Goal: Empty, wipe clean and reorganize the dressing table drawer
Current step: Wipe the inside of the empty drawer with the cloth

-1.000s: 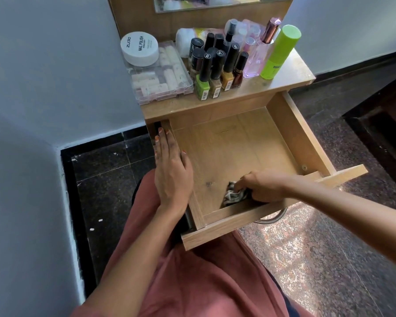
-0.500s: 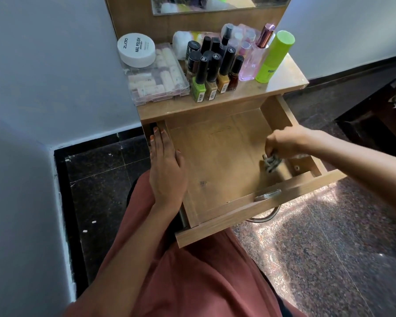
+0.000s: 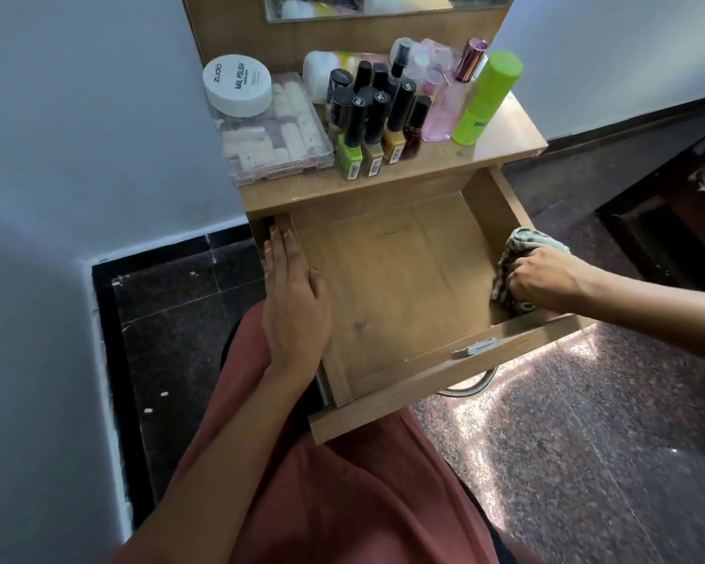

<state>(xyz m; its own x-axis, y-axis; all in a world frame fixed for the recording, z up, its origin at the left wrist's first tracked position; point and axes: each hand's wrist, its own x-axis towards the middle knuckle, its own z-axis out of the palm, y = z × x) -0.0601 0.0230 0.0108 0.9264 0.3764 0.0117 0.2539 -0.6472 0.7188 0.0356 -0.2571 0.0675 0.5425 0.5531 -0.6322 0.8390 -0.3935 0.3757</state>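
The pulled-out drawer [image 3: 399,278] shows a bare wooden floor. A checked cloth [image 3: 519,244] lies against its right wall, at 3 o'clock from the drawer's middle. It is bunched under and just beyond the right hand [image 3: 546,283], and its loose end sticks up at 11 o'clock from the knuckles.

The cloth's lower part is hidden behind that hand and the drawer front. The metal handle [image 3: 471,386] shows only in part below the front panel. The mirror [image 3: 359,6] is cut off at the top edge.

The right hand's fingers are curled tight around the cloth and press it to the wall. The left hand [image 3: 294,307] lies flat with straight fingers on the drawer's left rim, at 9 o'clock, holding nothing. At 12 o'clock the dressing table top [image 3: 505,134] carries nail polish bottles [image 3: 373,132], a green spray bottle [image 3: 487,99], a clear box [image 3: 277,134] and a white tub [image 3: 237,85].
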